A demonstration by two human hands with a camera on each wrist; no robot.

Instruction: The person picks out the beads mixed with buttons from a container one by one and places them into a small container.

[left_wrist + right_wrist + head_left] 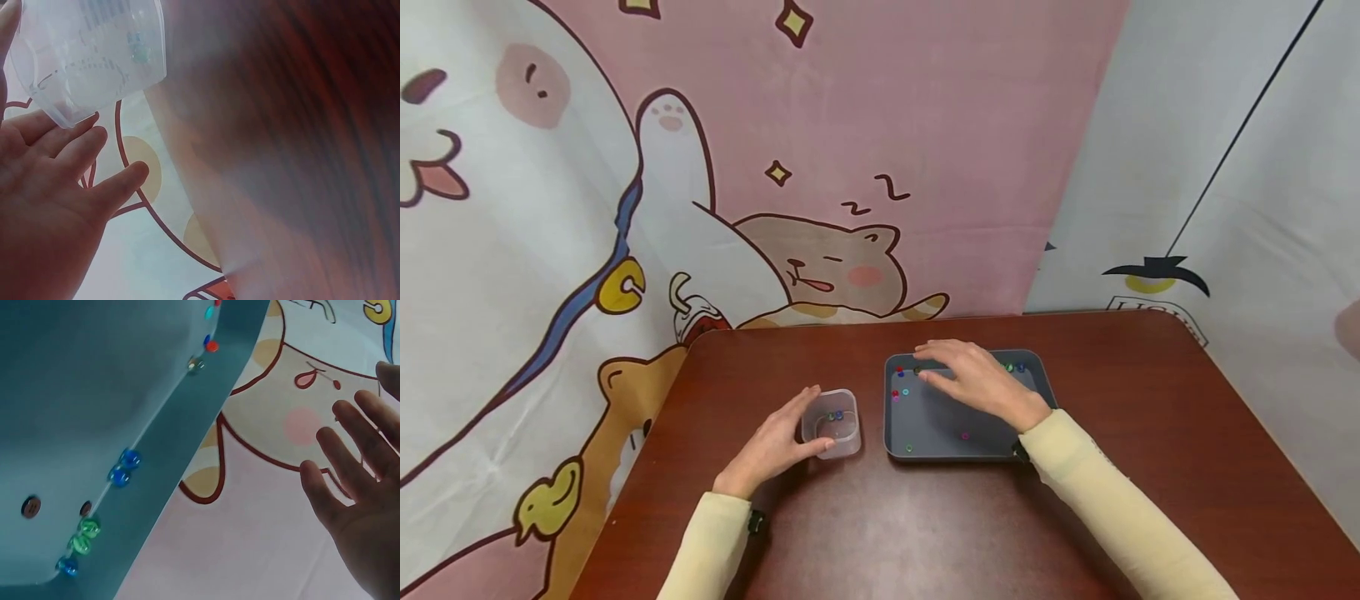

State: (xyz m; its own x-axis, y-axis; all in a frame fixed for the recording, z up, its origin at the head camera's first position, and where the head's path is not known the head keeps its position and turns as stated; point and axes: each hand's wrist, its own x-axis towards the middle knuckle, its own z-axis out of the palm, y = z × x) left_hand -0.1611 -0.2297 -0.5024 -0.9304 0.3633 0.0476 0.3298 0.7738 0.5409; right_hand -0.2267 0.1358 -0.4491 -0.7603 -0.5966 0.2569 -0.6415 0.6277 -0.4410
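My left hand (771, 442) holds a small clear plastic container (850, 429) on the table, thumb at its near side and fingertips at its far side. A few small green and blue marbles (835, 415) lie inside. Over a shallow grey tray (932, 425) hovers my right hand (973, 379), fingers stretched out and nothing seen in them. In the right wrist view, blue marbles (120, 475), green marbles (80, 544) and brown buttons (30, 506) lie in the tray. My right hand hides part of the tray in the head view.
Both container and tray stand on a reddish-brown wooden table (880, 517), container left of tray. Small coloured pieces lie in the tray, including a pink ring (966, 436) and a green one (909, 448). Behind the table hangs a cartoon-printed cloth (970, 167).
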